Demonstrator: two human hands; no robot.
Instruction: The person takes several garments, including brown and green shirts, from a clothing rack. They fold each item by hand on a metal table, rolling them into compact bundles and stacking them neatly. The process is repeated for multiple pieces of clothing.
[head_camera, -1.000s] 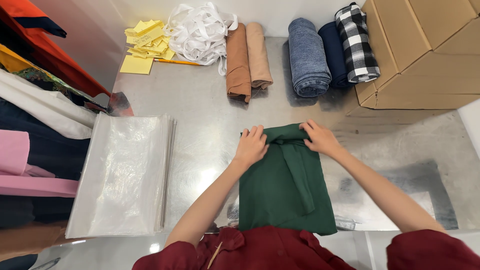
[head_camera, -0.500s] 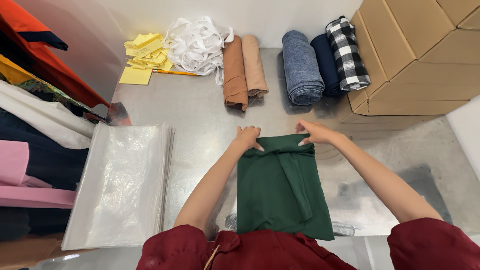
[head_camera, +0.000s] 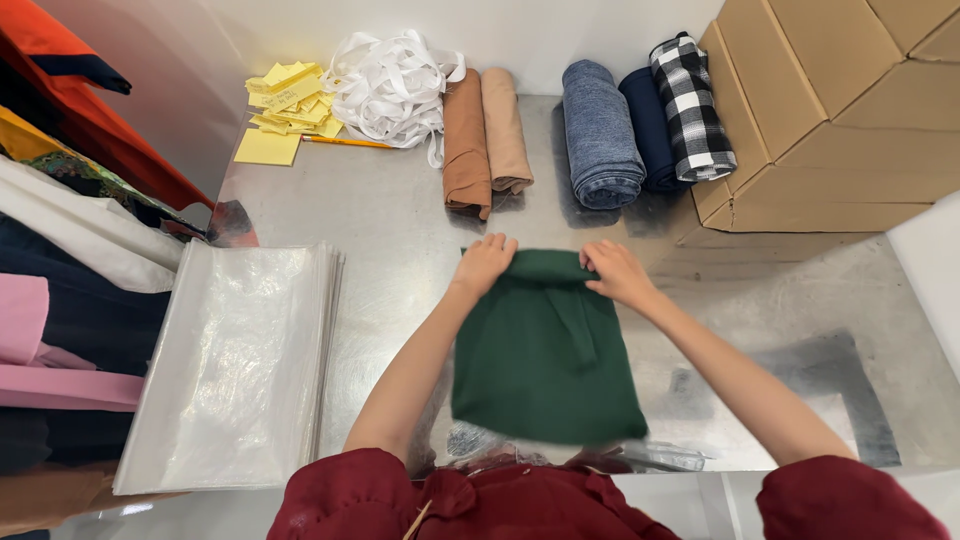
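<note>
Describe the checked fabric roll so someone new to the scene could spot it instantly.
Start at the big cardboard box at the far right of the metal table. Leaning against its left side is a row of three fabric rolls; the checked roll is the one touching the box. It alone has a black-and-white check; the navy roll and blue denim roll beside it are plain.

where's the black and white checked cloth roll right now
In the head view the black and white checked cloth roll lies at the table's far right, between the dark navy cloth roll and the brown cardboard box.
</note>
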